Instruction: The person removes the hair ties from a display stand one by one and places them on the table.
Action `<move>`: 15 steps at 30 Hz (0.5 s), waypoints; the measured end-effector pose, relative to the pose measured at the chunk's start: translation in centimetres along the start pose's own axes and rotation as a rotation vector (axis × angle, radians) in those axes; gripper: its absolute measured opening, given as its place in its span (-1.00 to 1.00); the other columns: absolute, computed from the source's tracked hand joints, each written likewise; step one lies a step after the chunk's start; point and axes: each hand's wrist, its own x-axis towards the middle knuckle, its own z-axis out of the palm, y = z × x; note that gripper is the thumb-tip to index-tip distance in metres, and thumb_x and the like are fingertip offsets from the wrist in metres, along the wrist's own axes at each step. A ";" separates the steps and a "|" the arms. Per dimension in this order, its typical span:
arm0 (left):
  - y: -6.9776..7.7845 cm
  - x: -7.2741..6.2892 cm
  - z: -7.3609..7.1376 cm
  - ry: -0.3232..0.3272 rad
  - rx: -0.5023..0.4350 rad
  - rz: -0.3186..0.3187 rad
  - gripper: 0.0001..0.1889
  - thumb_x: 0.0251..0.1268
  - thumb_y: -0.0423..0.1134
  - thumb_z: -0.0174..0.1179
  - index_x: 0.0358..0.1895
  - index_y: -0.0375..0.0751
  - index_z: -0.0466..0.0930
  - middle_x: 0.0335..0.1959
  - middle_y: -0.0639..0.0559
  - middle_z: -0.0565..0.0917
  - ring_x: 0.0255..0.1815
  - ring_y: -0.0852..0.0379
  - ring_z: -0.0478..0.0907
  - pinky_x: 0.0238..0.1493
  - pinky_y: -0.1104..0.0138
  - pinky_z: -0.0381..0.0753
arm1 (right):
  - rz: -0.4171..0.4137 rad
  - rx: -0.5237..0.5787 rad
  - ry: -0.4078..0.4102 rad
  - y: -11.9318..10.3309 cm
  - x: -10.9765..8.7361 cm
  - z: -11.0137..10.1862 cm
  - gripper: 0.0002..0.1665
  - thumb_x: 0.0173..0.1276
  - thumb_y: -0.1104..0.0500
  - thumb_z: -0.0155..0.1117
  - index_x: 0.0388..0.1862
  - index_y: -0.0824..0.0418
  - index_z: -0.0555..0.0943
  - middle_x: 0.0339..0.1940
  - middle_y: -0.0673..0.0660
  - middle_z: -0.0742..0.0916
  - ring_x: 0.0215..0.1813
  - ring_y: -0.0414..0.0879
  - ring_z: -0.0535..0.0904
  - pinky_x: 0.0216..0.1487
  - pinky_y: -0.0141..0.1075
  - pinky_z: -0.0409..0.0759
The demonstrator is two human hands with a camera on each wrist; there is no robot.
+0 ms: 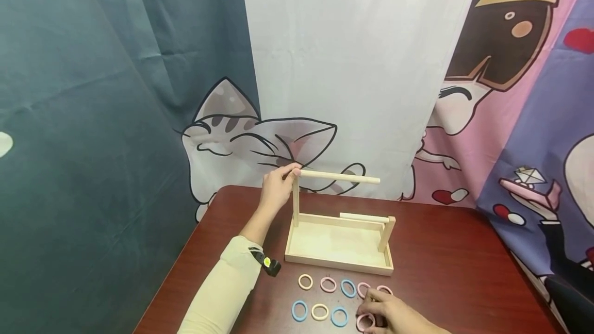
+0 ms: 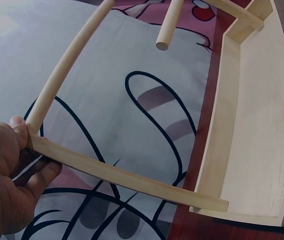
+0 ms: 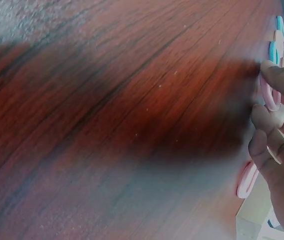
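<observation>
My left hand [image 1: 277,185] grips the top of the tall post [image 2: 117,172] of a wooden stand, at the corner where a long round bar [image 1: 341,176] juts out to the right. The stand's base is a shallow wooden tray [image 1: 339,262]. From a shorter post [image 1: 387,233] at the tray's right end, a second bar [image 1: 364,217] points left. Low at the front, my right hand [image 1: 394,314] pinches a pink ring [image 1: 365,322] between thumb and fingers; the same ring [image 3: 270,94] shows at the fingertips in the right wrist view, close over the tabletop.
Several pink, blue and cream rings lie in two rows before the tray, among them a cream ring [image 1: 305,282] and a blue ring [image 1: 299,311]. They rest on a reddish-brown table [image 1: 445,251]. A printed curtain [image 1: 362,66] hangs behind the table's far edge.
</observation>
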 end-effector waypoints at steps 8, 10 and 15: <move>0.0 0.0 -0.1 0.005 -0.014 0.001 -0.58 0.50 0.22 0.28 0.18 0.12 0.87 -0.14 -0.05 0.88 -0.28 0.00 0.62 -0.23 0.17 0.58 | 0.077 -0.078 -0.038 -0.8 0.1 -0.5 -0.71 0.53 -0.05 0.54 0.14 -0.05 0.78 -0.02 -0.15 0.57 -0.13 -0.46 0.50 -0.11 -0.72 0.35; 0.0 0.0 -0.3 0.009 -0.014 -0.001 -0.58 0.49 0.22 0.28 0.17 0.13 0.87 -0.14 -0.05 0.88 -0.27 0.00 0.63 -0.21 0.14 0.61 | 0.094 -0.118 -0.057 -0.9 0.2 -0.7 -0.63 0.53 -0.11 0.53 0.21 -0.05 0.77 0.00 -0.14 0.59 -0.12 -0.46 0.49 -0.14 -0.66 0.42; -0.1 0.0 -0.5 0.024 -0.011 0.003 -0.65 0.50 0.14 0.34 0.16 0.13 0.87 -0.13 -0.06 0.89 -0.28 0.00 0.64 -0.20 0.13 0.64 | 0.160 -0.132 -0.080 -1.0 0.6 -1.6 -0.52 0.54 -0.16 0.52 0.33 -0.05 0.74 0.02 -0.13 0.60 -0.08 -0.46 0.45 -0.18 -0.53 0.46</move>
